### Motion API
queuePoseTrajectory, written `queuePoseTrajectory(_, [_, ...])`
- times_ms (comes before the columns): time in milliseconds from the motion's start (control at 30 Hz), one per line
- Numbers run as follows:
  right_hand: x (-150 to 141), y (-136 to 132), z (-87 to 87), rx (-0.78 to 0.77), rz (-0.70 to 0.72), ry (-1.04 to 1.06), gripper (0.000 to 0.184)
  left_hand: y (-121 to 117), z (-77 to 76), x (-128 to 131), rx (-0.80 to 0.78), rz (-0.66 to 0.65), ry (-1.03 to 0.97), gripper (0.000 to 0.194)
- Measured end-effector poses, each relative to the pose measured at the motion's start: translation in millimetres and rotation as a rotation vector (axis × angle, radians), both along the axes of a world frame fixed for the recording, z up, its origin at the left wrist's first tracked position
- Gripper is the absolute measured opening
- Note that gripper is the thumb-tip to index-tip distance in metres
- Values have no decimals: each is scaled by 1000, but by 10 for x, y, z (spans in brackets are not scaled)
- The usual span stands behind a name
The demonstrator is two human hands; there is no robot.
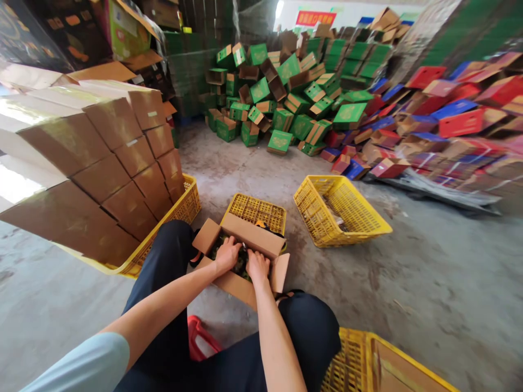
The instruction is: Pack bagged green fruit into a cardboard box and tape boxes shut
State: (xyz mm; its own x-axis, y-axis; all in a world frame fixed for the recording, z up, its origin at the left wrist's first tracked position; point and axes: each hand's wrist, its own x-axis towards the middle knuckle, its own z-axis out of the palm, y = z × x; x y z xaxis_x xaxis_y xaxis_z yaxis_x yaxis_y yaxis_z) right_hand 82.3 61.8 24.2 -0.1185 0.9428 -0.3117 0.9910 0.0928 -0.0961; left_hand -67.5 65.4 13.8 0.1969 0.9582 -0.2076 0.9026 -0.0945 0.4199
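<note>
Inside the open carton [249, 235], both hands [227, 255] [257, 265] nearly meet, grip unclear (on a red banner [315, 18], characters too blurred to read).

The carton [236, 287] stands between boxes [100, 177] at left and a basket [315, 211] right.

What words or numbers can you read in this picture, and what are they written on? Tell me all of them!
None that I can read for sure.
Red banner at the back: a row of pale characters, too blurred to read.
Green cartons: light printed marks, too small to read.
Stacked brown cartons: small white labels, too small to read.
Open cardboard box in front: I see no writing.
</note>
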Motion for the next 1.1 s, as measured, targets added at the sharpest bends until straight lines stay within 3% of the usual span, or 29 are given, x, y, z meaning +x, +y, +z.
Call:
queuePoseTrajectory(167, [-16, 17, 5, 21, -30, -3, 37, -17, -59, -27, -53, -83, 42, 64])
queuePoseTrajectory(333, [-22, -64, 10, 39, -51, -11, 48, -32, -154, -97, -57, -164, -6, 71])
queuePoseTrajectory(467, [-50, -94, 7, 59, -65, -35, 47, -10, -189, -96, -52, -205, -44, 74])
queuePoseTrajectory(633, [-80, -59, 32, 103, -82, -40, 41, -68, -150, -80, -28, -184, -41, 64])
queuePoseTrajectory(733, [-15, -64, 69, 132, -84, -47, 29, -106, -145, -69, -31, -162, -33, 61])
queuePoseTrajectory(833, [86, -95, 91, 155, -45, -51, 30, -87, -164, -41, -54, -146, -23, 60])
queuePoseTrajectory(967, [101, -110, 45, 147, 27, -48, 41, -23, -177, -14, -78, -140, -11, 54])
queuePoseTrajectory(1100, [1, -47, -32, 154, 27, -41, 27, -35, -157, -28, -80, -154, 7, 53])
